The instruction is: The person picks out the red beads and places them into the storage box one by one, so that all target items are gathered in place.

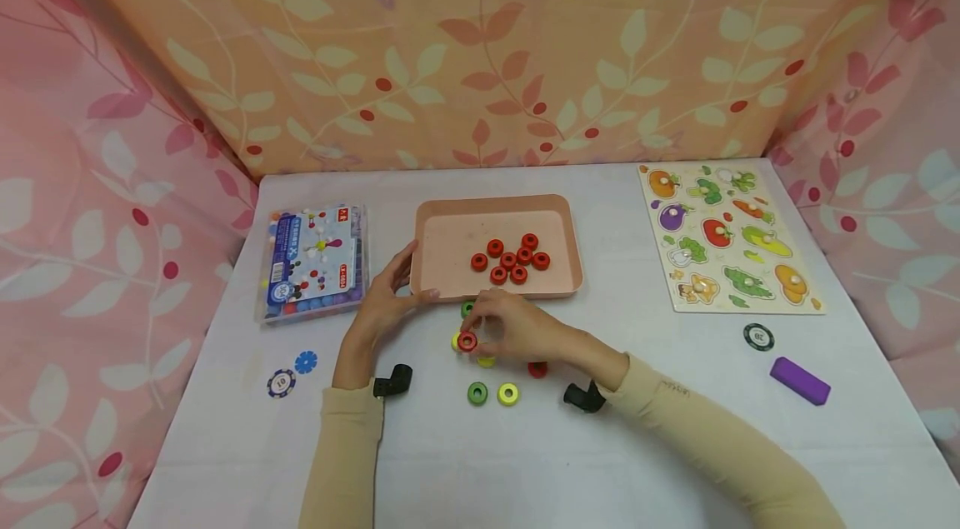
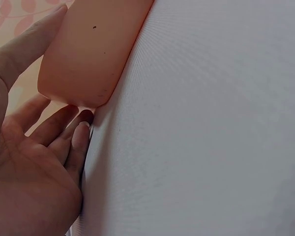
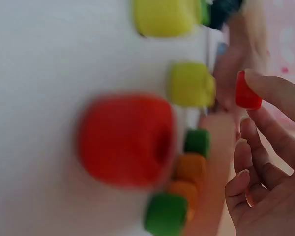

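Note:
My left hand (image 1: 384, 308) holds the near left corner of a pink tray (image 1: 442, 283), its thumb at the front rim and fingers along the left side. Several red ring beads (image 1: 508, 261) lie inside the tray, towards its right half. Between thumb and index finger, my right hand (image 1: 517, 327) pinches another red ring bead (image 3: 247, 91) above the table just in front of the tray. Below and around this hand are yellow beads (image 3: 191, 84), green beads (image 1: 477, 393) and a red bead (image 3: 128, 140). Orange beads (image 3: 191, 168) show near the tray only in the right wrist view.
A clear box of colourful pieces (image 1: 315, 262) stands left of the tray. Two chips, one blue (image 1: 306, 361) and one numbered (image 1: 281, 383), lie nearer. On the right are a vegetable puzzle board (image 1: 731, 242), a black chip (image 1: 759, 336) and a purple block (image 1: 800, 381).

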### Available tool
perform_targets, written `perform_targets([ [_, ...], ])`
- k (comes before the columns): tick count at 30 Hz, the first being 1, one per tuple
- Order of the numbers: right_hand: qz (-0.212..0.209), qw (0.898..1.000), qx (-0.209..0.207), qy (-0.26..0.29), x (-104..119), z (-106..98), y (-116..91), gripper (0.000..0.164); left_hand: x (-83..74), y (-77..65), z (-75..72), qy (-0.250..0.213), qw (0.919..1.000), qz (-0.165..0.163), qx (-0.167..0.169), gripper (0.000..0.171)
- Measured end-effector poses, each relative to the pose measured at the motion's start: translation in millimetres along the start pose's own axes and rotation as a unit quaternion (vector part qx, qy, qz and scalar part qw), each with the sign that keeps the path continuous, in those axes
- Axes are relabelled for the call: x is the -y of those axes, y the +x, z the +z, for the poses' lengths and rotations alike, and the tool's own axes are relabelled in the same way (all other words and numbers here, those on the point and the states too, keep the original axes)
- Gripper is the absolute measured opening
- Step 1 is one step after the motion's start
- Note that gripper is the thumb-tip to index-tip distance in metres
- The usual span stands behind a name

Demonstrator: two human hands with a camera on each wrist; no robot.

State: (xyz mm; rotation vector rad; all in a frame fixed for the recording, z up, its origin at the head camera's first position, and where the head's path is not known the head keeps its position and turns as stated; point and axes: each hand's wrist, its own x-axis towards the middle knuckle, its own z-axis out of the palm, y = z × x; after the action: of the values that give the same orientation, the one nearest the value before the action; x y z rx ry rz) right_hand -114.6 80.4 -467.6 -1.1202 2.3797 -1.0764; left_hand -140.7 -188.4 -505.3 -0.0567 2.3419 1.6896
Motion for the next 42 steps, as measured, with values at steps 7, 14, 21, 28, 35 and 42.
perform_targets([
  [7, 0.047, 0.994, -0.089, 0.041, -14, -37, 13, 0.032, -1.2, -0.1, 1.0, 0.007, 0.9999, -0.012, -0.010, 0.100],
  [14, 0.096, 0.984, -0.147, 0.014, -33, -58, 28, 0.028, -0.1, 0.0, 1.4, 0.009, 0.9998, -0.013, -0.013, 0.098],
  [21, 0.138, 0.980, -0.142, 0.014, -54, -55, 38, 0.029, -4.4, -1.6, 2.3, 0.010, 0.9998, -0.016, -0.006, 0.098],
  [28, 0.143, 0.980, -0.138, 0.021, -62, -50, 41, 0.031, -1.9, -1.2, 2.2, 0.013, 0.9997, -0.016, -0.013, 0.098],
  [35, 0.136, 0.981, -0.135, 0.018, -58, -50, 34, 0.031, -0.2, -0.5, 2.5, 0.009, 0.9995, -0.027, -0.016, 0.096],
  [42, 0.088, 0.990, -0.112, 0.024, -39, -49, 10, 0.031, -1.4, -0.9, 1.8, 0.007, 0.9996, -0.021, -0.015, 0.098],
])
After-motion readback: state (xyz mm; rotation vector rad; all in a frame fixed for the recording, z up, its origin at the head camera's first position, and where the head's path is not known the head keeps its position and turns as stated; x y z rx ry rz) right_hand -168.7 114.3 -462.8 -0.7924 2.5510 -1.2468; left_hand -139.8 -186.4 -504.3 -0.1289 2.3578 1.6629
